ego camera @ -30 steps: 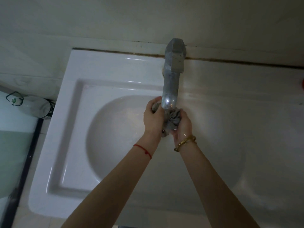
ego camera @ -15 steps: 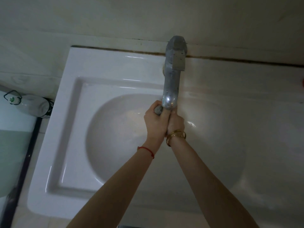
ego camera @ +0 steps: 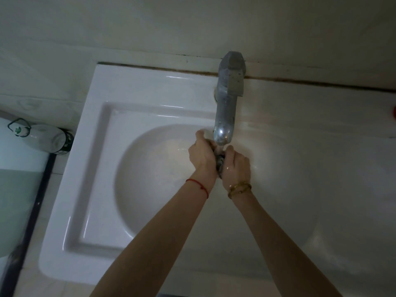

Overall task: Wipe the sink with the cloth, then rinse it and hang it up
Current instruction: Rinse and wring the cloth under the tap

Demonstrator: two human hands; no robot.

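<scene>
A white sink (ego camera: 94,189) with a round bowl fills the middle of the view. A grey metal tap (ego camera: 228,99) reaches out over the bowl from the back wall. Directly under its spout, my left hand (ego camera: 203,156) and my right hand (ego camera: 236,166) press together around a small grey cloth (ego camera: 220,160). Only a narrow strip of the bunched cloth shows between my palms. A red string circles my left wrist and a gold bracelet my right. I cannot tell whether water is running.
A white bottle with a dark cap (ego camera: 42,137) lies on its side left of the sink. A dark-framed glass panel (ego camera: 21,200) runs along the far left. A small red object (ego camera: 394,112) shows at the right edge.
My hands were spread around the cloth a second ago, then clasped tightly under the spout. Now they sit side by side, still squeezing the cloth, and less of it shows.
</scene>
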